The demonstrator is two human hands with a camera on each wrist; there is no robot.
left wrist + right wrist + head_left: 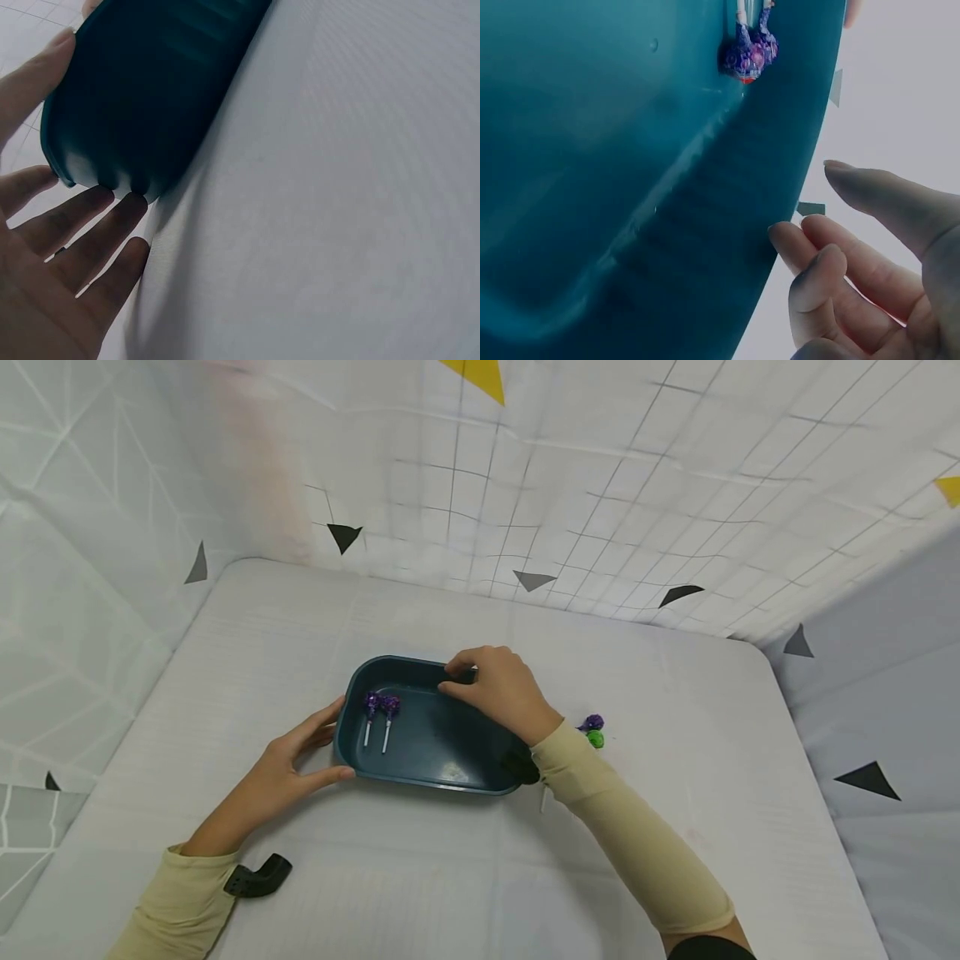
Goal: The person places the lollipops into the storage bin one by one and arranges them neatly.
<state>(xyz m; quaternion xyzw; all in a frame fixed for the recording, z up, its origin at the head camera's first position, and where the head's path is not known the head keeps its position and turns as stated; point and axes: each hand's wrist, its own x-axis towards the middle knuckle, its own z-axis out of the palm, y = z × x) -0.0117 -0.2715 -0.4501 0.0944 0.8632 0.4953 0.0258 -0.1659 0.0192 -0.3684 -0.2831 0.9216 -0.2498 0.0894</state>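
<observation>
A dark teal tray (pixel 442 783) lies on the white table, with two purple-wrapped lollipops (pixel 388 703) side by side near its left end, sticks pointing toward me. My left hand (pixel 281 781) rests against that end, fingertips on the outer wall (pixel 82 169) and thumb by the near corner. Over the far rim hovers my right hand (pixel 504 689), its thumb and loosely bent fingers apart with nothing between them. In the right wrist view the lollipops (pixel 746 58) lie beyond the fingers. To the tray's right are a purple lollipop (pixel 592 722) and a green one (pixel 596 739), partly hidden by the right forearm.
A white lollipop stick (pixel 543 800) shows below the right sleeve. Black wrist mounts stick out from the left sleeve (pixel 258 877) and the right one. Printed white cloth walls (pixel 600 527) enclose the table at the back and sides.
</observation>
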